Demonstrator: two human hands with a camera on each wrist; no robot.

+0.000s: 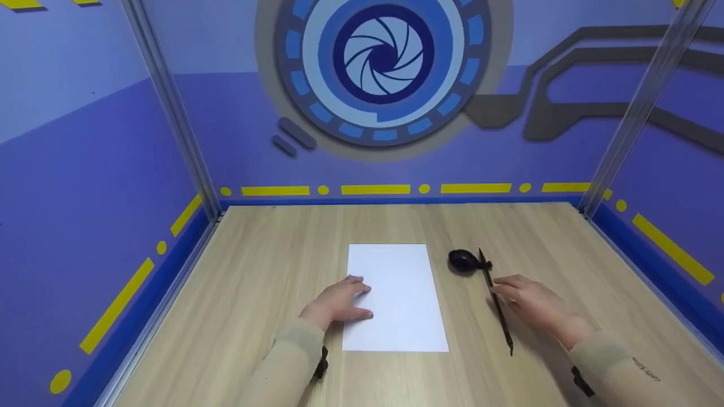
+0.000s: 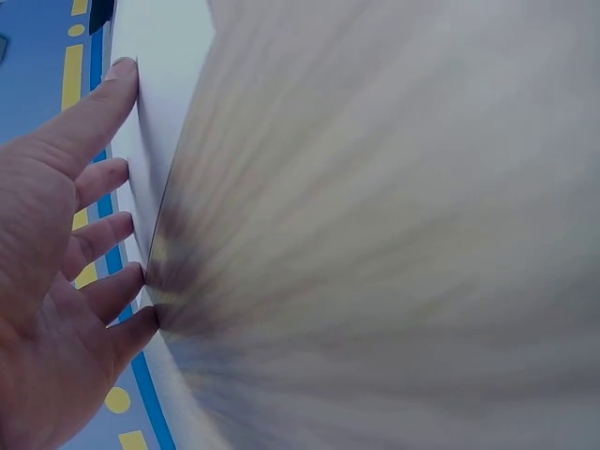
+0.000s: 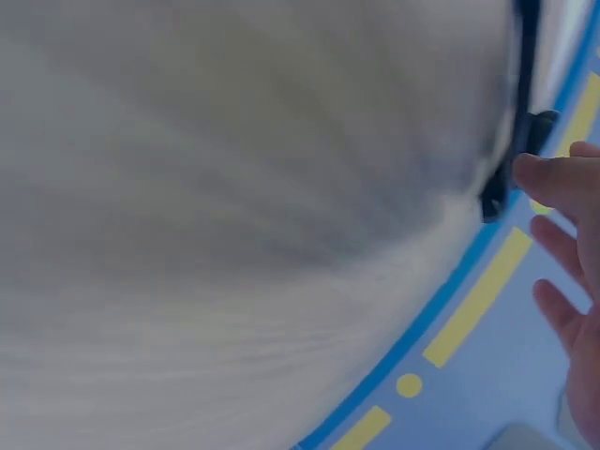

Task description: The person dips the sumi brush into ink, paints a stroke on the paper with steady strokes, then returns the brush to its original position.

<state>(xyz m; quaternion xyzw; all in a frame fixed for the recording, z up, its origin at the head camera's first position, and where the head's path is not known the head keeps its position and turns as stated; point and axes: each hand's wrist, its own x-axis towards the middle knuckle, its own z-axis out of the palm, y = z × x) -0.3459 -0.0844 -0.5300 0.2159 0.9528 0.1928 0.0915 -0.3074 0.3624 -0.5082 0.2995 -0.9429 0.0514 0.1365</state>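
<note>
A plain white sheet of paper [image 1: 396,299] lies on the wooden table. Over its left edge rests my left hand [image 1: 338,302], thumb and fingers spread with the tips on the sheet; in the left wrist view the fingers [image 2: 108,176] reach out straight along it. To the right of the paper lies a slim dark stick [image 1: 499,311], pen- or brush-like, its upper part against a small rounded black object [image 1: 464,261] with a short neck. My right hand [image 1: 534,305] is beside the stick, fingers extended, fingertips right at its shaft. In the right wrist view the thumb [image 3: 553,180] overlaps the stick [image 3: 525,75].
The wooden tabletop [image 1: 254,254] is enclosed by a blue-purple back wall [image 1: 226,130] and side walls with yellow markings. Metal posts [image 1: 175,107] stand at the back corners. Both forearms wear light sleeves with dark straps at the wrists.
</note>
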